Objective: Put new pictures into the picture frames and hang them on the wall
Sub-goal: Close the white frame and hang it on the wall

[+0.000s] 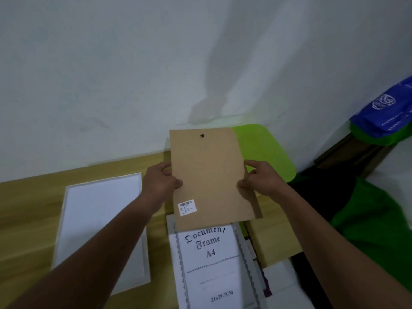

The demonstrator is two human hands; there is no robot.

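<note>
I hold a brown backing board (211, 175) up over the table, tilted away from me. It has a small dark hanger hole near its top and a barcode sticker at its lower left. My left hand (161, 180) grips its left edge and my right hand (259, 180) grips its right edge. Below the board lies a picture frame (246, 244) holding a printed sheet (209, 264) that reads "Document Frame A4". A second white frame (100, 224) lies flat on the table to the left.
The wooden table (26, 201) stands against a white wall (133, 74). A green chair seat (263, 148) is behind the board on the right. Further right are a blue bag (385, 112) and green cloth (367, 219). White foam pieces (287, 284) lie at the lower right.
</note>
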